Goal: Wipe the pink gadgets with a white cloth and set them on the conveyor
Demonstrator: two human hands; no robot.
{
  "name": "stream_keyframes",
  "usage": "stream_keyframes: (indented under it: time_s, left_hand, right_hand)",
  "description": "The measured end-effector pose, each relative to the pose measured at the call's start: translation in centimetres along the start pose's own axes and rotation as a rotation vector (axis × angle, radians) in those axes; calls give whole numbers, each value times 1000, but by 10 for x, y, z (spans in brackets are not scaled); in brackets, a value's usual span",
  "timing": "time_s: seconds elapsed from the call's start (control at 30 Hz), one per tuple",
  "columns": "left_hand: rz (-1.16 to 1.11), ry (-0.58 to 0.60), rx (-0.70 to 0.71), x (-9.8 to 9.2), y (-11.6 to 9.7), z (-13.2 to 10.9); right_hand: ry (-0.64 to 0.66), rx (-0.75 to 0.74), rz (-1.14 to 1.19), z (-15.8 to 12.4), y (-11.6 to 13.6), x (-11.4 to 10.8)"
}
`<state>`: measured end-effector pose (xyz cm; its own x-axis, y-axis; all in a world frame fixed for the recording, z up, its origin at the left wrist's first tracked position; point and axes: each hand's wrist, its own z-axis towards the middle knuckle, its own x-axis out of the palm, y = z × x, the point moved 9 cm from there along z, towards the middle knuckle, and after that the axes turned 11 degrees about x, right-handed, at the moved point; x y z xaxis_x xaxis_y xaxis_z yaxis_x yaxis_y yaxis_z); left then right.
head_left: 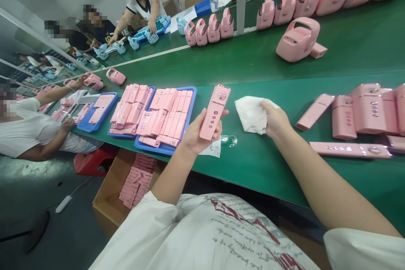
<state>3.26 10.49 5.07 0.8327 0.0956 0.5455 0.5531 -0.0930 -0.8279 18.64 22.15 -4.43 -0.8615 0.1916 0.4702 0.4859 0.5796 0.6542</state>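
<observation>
Aslant, pink device (pixel 214 114) (within left grip (pixel 196 136)).

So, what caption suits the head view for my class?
Left fingers hold a pink device and right fingers a white cloth over a green table, near blue trays of pink pieces.

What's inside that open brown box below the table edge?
Many pink pieces, packed closely together, lie in the cardboard box. They hide its bottom, and the white sleeve covers part of the box.

Soft, even light leaves the floor (pixel 22 206) dim; the edges look stretched.
</observation>
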Motion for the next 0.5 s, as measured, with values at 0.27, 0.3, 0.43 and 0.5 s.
stream_keyframes:
  time_s: [0.27,0.3,0.43,0.5]
  left_hand:
    - [-26,-185,-187,-10,56,19]
    - [-47,-198,-195,-10,62,23]
    - [-148,-167,-147,-8,63,39]
    - [-170,-125,-137,-8,59,40]
  right_hand:
    - [345,-616,-249,-56,25,35]
    - [420,-704,-408,-67,20,45]
    - [833,-916,-864,-112,-16,78]
    - [856,-862,-822,-109,-16,78]
